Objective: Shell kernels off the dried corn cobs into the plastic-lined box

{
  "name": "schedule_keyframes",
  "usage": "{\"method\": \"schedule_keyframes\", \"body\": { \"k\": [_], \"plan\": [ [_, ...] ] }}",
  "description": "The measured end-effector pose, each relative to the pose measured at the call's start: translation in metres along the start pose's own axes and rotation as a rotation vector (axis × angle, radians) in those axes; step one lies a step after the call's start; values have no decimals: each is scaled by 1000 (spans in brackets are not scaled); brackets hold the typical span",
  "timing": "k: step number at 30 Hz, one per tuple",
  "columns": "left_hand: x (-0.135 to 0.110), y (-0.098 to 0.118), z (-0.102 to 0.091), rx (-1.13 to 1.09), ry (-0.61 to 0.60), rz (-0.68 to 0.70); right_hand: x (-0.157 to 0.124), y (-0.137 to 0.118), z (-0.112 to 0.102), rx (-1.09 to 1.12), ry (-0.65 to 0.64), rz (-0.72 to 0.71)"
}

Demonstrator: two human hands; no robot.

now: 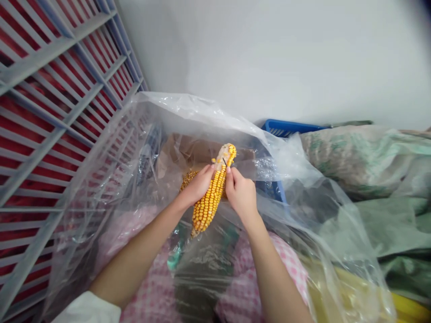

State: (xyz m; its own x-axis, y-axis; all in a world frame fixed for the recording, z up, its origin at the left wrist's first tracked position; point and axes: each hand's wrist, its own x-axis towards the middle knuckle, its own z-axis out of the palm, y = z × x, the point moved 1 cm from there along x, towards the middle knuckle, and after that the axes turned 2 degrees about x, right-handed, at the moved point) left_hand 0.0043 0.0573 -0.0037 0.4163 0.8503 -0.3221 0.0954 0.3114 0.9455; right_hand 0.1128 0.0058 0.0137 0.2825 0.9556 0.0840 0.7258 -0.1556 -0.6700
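A yellow ear of corn is held up at a tilt between my hands, its kernels partly stripped near the upper end, where pale cob shows. My left hand grips its left side, thumb along the kernels. Closed at the right side, my right hand pinches a thin dark pointed tool whose tip lies against the stripped part. Most of the tool is hidden in the fingers. A few loose kernels show beside the cob. Below, shelled kernels lie inside a clear plastic bag.
A slatted grey-blue plastic crate with red contents rises at the left. Behind the plastic are brown cardboard and a blue basket. Stuffed woven sacks lie at the right. A white wall stands behind. Pink checked cloth covers my legs.
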Motion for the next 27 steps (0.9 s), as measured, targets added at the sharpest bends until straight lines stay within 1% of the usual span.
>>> {"method": "schedule_keyframes", "body": {
  "k": [2, 4, 5, 6, 8, 9, 11, 14, 16, 19, 20, 21, 23, 25, 27],
  "plan": [
    [0, 3, -1, -85, -43, -38, 2, 3, -3, 246, -22, 33],
    [-3, 6, -4, -41, -19, -40, 4, 7, -7, 420, -28, 87],
    [-4, 7, -5, 12, 6, -28, 6, 9, -10, 431, -3, 112],
    [-5, 8, -7, 71, 32, -11, 7, 10, -14, 397, 39, 126],
    [-5, 7, -9, 166, 69, 10, 9, 13, -22, 264, 129, 131],
    [-5, 6, -10, 192, 76, 15, 10, 13, -25, 204, 156, 133],
    [-4, 5, -9, 230, 77, 35, 12, 15, -29, 148, 160, 146],
    [-5, 5, -5, 324, 74, 84, 14, 18, -32, 172, 113, 172],
    [-8, 5, -1, 432, 98, 125, 16, 20, -33, 254, 43, 211],
    [-14, 4, 8, 652, 142, 180, 16, 24, -32, 473, -118, 360],
    [-15, 2, 12, 715, 151, 193, 16, 24, -31, 516, -144, 394],
    [-15, 0, 14, 756, 156, 202, 15, 24, -30, 512, -138, 397],
    [-14, -2, 19, 754, 158, 210, 15, 23, -26, 358, -27, 315],
    [-13, -2, 20, 681, 165, 200, 15, 21, -23, 125, 104, 187],
    [-12, 0, 18, 568, 141, 182, 17, 20, -20, -28, 151, 98]
  ]
}}
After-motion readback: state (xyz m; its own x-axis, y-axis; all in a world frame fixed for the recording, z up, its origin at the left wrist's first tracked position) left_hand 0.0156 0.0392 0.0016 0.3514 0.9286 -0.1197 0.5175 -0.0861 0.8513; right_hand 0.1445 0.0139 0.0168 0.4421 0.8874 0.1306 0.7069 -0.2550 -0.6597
